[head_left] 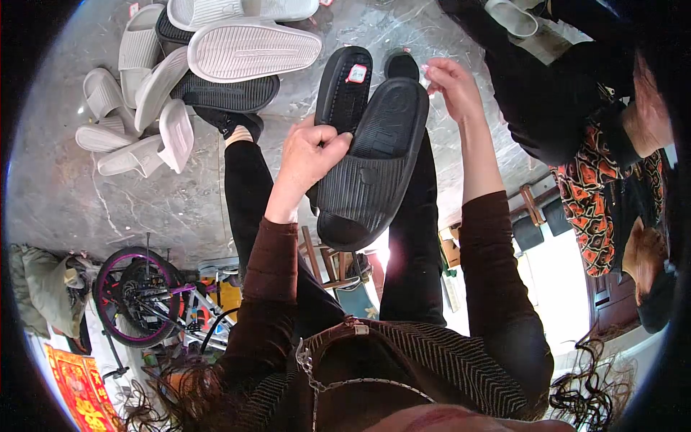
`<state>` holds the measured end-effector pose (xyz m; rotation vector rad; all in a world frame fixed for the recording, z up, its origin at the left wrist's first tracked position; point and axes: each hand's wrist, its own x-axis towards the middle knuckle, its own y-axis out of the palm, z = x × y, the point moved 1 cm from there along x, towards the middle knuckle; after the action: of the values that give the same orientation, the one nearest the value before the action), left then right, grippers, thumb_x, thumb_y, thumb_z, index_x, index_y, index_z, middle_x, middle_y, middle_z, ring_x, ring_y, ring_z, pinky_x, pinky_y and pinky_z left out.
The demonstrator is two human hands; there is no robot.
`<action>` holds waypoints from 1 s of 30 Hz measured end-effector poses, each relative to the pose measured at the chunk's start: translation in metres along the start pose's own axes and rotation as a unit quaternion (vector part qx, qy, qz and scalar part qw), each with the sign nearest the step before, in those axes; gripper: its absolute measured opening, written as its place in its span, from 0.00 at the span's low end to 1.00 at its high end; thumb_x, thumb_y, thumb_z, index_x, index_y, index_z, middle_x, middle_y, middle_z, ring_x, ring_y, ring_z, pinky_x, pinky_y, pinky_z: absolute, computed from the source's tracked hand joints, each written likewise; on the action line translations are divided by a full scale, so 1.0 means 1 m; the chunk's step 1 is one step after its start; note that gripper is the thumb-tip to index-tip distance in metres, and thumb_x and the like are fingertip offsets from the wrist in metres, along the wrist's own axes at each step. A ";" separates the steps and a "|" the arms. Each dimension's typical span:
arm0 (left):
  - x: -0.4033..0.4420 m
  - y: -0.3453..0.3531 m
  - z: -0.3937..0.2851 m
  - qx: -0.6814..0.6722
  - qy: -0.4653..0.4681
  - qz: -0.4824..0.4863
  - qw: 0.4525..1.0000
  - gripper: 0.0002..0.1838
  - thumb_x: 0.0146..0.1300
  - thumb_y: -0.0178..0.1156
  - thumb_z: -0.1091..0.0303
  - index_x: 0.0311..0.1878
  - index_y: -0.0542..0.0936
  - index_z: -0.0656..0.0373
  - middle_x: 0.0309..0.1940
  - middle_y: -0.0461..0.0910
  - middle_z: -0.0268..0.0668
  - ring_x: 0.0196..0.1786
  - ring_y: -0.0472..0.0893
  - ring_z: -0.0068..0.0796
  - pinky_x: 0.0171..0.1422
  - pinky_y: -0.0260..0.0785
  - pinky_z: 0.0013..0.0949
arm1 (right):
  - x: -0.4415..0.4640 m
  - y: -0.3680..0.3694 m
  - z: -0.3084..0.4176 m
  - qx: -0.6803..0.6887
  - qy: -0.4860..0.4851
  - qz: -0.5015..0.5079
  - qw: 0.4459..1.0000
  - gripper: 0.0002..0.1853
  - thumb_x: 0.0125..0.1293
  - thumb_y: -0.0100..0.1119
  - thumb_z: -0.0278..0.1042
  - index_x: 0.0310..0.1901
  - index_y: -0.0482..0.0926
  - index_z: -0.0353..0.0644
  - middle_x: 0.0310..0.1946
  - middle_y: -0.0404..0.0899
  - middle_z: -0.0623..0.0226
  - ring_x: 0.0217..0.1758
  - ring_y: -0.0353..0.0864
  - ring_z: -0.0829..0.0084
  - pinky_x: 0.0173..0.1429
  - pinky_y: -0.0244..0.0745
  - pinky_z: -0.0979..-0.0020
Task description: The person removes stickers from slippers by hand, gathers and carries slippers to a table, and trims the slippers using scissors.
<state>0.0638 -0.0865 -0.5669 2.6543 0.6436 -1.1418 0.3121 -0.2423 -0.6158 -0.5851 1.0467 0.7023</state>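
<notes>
My left hand grips a pair of black slide slippers in front of my legs. The front slipper shows its ribbed strap and insole; the other is partly hidden behind it. A small white-and-red sticker is on the rear slipper. To the right of the pair, my right hand is raised with thumb and fingertips pinched together. Something small and pale shows at those fingertips, too small to name. Just beside them, the rounded end of a dark slipper shows behind the pair.
Several white and grey slippers lie heaped on the grey marbled floor at the upper left, with a black slipper among them. Another person's dark-clothed legs are at the right. A bicycle stands at the lower left.
</notes>
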 end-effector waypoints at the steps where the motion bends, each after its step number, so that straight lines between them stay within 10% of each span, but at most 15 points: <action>1: 0.000 0.000 -0.001 0.006 0.000 0.000 1.000 0.13 0.46 0.62 0.65 0.15 0.74 0.63 0.19 0.70 0.44 0.22 0.72 0.43 0.27 0.60 0.39 | 0.000 0.004 0.004 -0.066 -0.006 -0.010 0.998 0.06 0.57 0.56 0.27 0.36 0.76 0.37 0.30 0.77 0.68 0.32 0.75 0.78 0.36 0.70 0.77; 6: -0.001 0.002 0.000 0.013 0.001 -0.004 1.000 0.13 0.46 0.62 0.64 0.15 0.74 0.62 0.18 0.70 0.43 0.23 0.72 0.42 0.28 0.60 0.39 | -0.005 0.029 0.022 -0.322 -0.135 -0.031 0.937 0.07 0.57 0.56 0.28 0.37 0.77 0.38 0.28 0.77 0.70 0.29 0.74 0.81 0.36 0.69 0.78; 9: -0.001 0.002 0.000 0.016 0.003 0.000 1.000 0.13 0.45 0.62 0.64 0.15 0.74 0.62 0.17 0.69 0.42 0.23 0.72 0.43 0.27 0.60 0.40 | -0.008 0.047 0.030 -0.422 -0.337 -0.013 0.842 0.09 0.54 0.56 0.30 0.37 0.76 0.39 0.27 0.77 0.62 0.32 0.76 0.65 0.39 0.70 0.69; 14: 0.000 0.003 0.000 0.040 0.022 0.003 0.999 0.13 0.45 0.62 0.63 0.14 0.74 0.61 0.15 0.69 0.41 0.23 0.72 0.43 0.27 0.60 0.40 | -0.032 0.092 0.056 -0.334 -0.264 0.037 0.904 0.07 0.53 0.57 0.30 0.34 0.75 0.39 0.27 0.76 0.60 0.33 0.75 0.60 0.40 0.69 0.67; 30: -0.002 0.002 -0.003 0.038 0.090 -0.006 0.995 0.16 0.40 0.64 0.68 0.10 0.67 0.60 0.14 0.66 0.36 0.22 0.69 0.38 0.32 0.54 0.36 | -0.028 0.109 0.055 -0.431 -0.468 0.013 0.772 0.08 0.49 0.61 0.29 0.33 0.74 0.44 0.29 0.74 0.66 0.37 0.74 0.62 0.43 0.67 0.65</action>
<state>0.0657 -0.0877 -0.5636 2.8445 0.6595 -0.9551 0.2513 -0.1390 -0.5800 -0.8504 -0.2739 1.3236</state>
